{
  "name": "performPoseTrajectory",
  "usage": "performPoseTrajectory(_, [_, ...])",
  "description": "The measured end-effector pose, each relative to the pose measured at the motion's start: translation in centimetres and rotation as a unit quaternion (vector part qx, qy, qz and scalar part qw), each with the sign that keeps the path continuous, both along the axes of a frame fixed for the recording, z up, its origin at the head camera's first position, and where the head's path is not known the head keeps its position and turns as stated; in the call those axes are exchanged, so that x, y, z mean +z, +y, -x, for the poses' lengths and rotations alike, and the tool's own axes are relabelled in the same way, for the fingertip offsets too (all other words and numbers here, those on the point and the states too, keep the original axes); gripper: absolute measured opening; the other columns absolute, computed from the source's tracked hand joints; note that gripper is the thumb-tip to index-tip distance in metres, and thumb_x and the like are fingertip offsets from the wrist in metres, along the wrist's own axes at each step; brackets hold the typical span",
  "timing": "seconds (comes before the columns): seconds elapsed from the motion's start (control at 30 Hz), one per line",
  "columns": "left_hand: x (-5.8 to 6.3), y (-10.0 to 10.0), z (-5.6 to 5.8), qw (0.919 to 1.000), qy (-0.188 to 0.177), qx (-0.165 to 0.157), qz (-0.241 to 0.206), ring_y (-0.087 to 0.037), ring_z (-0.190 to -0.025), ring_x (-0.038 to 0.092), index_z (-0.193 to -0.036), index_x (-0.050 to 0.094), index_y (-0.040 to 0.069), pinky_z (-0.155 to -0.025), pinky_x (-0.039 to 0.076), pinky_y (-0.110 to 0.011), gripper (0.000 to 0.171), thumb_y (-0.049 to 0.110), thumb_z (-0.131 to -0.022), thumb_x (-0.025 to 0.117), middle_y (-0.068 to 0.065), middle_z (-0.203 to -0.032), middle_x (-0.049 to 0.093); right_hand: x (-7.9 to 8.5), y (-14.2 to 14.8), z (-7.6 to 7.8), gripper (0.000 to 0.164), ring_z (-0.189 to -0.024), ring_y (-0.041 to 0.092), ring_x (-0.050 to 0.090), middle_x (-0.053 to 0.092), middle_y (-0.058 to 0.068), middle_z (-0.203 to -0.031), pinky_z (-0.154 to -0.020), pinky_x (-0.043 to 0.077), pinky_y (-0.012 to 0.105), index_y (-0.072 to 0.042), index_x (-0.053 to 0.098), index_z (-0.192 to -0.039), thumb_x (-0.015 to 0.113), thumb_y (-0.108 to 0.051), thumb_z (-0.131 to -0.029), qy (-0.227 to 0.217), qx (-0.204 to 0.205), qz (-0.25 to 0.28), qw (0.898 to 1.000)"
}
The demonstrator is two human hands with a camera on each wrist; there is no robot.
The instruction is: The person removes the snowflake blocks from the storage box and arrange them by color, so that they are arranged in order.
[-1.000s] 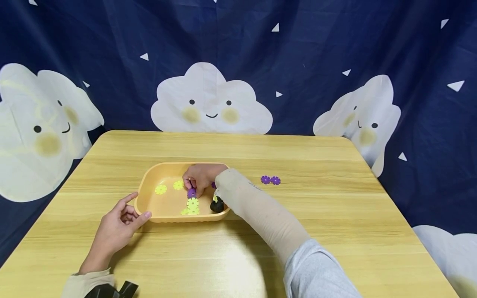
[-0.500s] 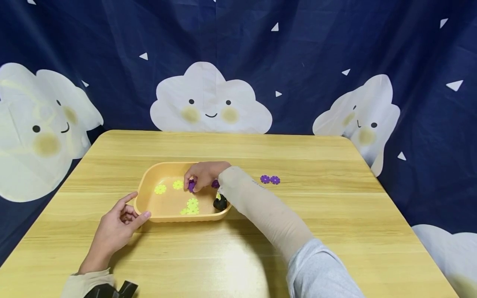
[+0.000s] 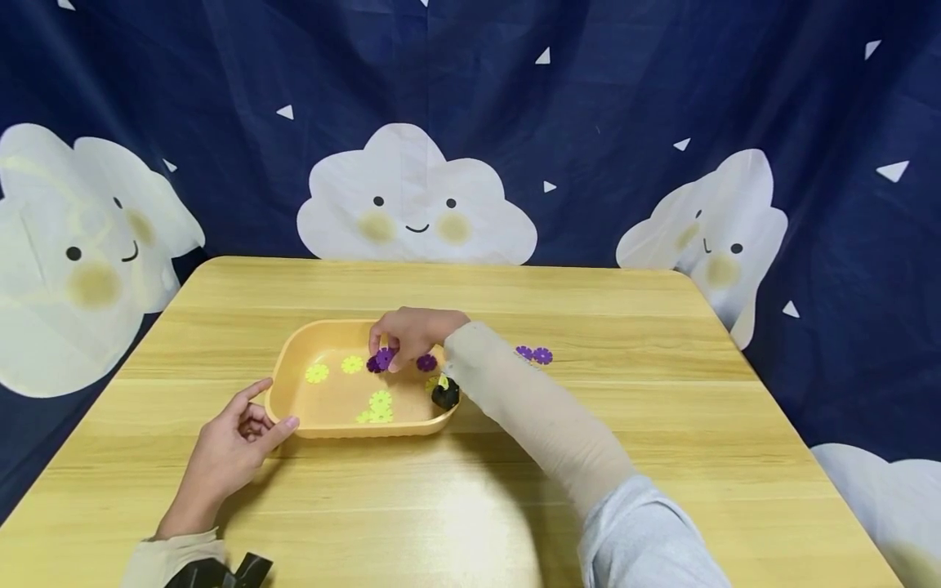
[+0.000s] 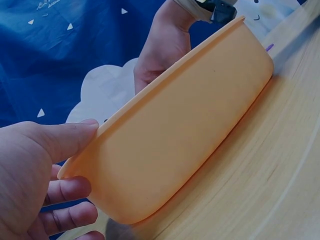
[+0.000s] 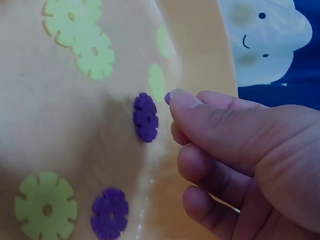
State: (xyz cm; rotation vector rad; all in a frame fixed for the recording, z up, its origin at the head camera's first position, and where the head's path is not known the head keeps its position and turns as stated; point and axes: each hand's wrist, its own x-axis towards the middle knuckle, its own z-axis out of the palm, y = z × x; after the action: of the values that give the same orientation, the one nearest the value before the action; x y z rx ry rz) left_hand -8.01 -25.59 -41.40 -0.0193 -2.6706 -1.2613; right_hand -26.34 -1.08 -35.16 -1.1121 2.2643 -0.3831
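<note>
My left hand (image 3: 231,449) holds the left end of the orange plastic tray (image 3: 334,430), with the thumb on its rim, as the left wrist view also shows. Over the tray's far side, my right hand (image 3: 415,331) pinches a purple snowflake disc (image 3: 385,357) between thumb and fingers. Only a sliver of that disc shows at the thumb tip in the right wrist view. Just below it, another purple disc (image 5: 146,118) lies in the tray, and a third purple disc (image 5: 110,214) is farther right. Several yellow discs (image 5: 46,206) are spread over the tray floor.
Outside the tray, to its right, a pair of purple discs (image 3: 542,356) lies on the wooden table (image 3: 662,425), partly behind my right sleeve. A dark blue curtain (image 3: 470,82) with clouds hangs behind the table.
My right hand has risen slightly, moving away and to the right, with a purple disc now separate from the one left in the tray. My left hand stays at the rim.
</note>
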Motion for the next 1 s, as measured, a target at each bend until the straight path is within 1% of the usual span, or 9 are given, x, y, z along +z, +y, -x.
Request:
performPoseTrajectory(0.2, [0.0, -0.1, 0.0, 1.0000, -0.005, -0.003, -0.001, -0.007, -0.066, 0.051, -0.142, 0.040, -0.004, -0.058, 0.042, -0.018, 0.071, 0.025, -0.087, 0.075, -0.003, -0.084, 0.057, 0.8, 1.1, 0.1, 0.038, -0.093, 0.010, 0.057, 0.061, -0.002, -0.102, -0.078, 0.047, 0.021, -0.012, 0.061, -0.123, 0.073, -0.008, -0.087, 0.009, 0.010, 0.012, 1.000])
performPoseTrajectory(0.5, [0.1, 0.1, 0.0, 1.0000, -0.007, 0.000, 0.000, -0.006, -0.067, 0.052, -0.142, 0.041, -0.004, -0.059, 0.042, -0.018, 0.071, 0.025, -0.087, 0.075, -0.003, -0.083, 0.058, 2.1, 3.4, 0.2, 0.037, -0.100, 0.012, 0.060, 0.064, 0.002, -0.109, -0.084, 0.048, 0.023, -0.009, 0.060, -0.126, 0.069, -0.006, -0.090, 0.018, 0.001, 0.037, 0.999])
performPoseTrajectory(0.67, [0.1, 0.0, 0.0, 1.0000, -0.007, 0.001, -0.001, -0.006, -0.066, 0.051, -0.142, 0.041, -0.004, -0.059, 0.042, -0.018, 0.071, 0.025, -0.087, 0.075, -0.003, -0.083, 0.057, 2.3, 4.9, 0.4, 0.035, -0.097, 0.012, 0.060, 0.064, 0.001, -0.104, -0.082, 0.048, 0.023, -0.011, 0.061, -0.124, 0.068, -0.006, -0.090, 0.028, -0.017, 0.059, 0.998])
performPoseTrajectory(0.83, [0.1, 0.0, 0.0, 1.0000, -0.005, 0.002, -0.002, -0.006, -0.066, 0.051, -0.142, 0.041, -0.004, -0.058, 0.042, -0.018, 0.071, 0.025, -0.087, 0.075, -0.002, -0.082, 0.057, 2.2, 6.7, 0.5, 0.032, -0.091, 0.014, 0.060, 0.064, 0.001, -0.097, -0.082, 0.048, 0.025, -0.010, 0.063, -0.120, 0.070, -0.007, -0.089, 0.040, -0.032, 0.094, 0.994])
performPoseTrajectory(0.9, [0.1, 0.1, 0.0, 1.0000, -0.003, 0.003, -0.002, -0.006, -0.066, 0.051, -0.141, 0.042, -0.004, -0.058, 0.042, -0.018, 0.070, 0.024, -0.087, 0.075, -0.002, -0.082, 0.057, 2.0, 7.5, 0.6, 0.032, -0.088, 0.014, 0.061, 0.065, 0.002, -0.094, -0.081, 0.049, 0.025, -0.009, 0.063, -0.119, 0.070, -0.005, -0.088, 0.038, -0.042, 0.113, 0.992])
performPoseTrajectory(1.0, [0.1, 0.1, 0.0, 1.0000, 0.000, 0.003, -0.002, -0.006, -0.066, 0.052, -0.141, 0.042, -0.004, -0.058, 0.042, -0.018, 0.070, 0.024, -0.087, 0.075, -0.002, -0.082, 0.057, 1.8, 8.7, 0.6, 0.031, -0.081, 0.014, 0.060, 0.065, 0.002, -0.091, -0.076, 0.049, 0.026, -0.010, 0.064, -0.118, 0.068, -0.002, -0.088, 0.023, -0.064, 0.139, 0.988])
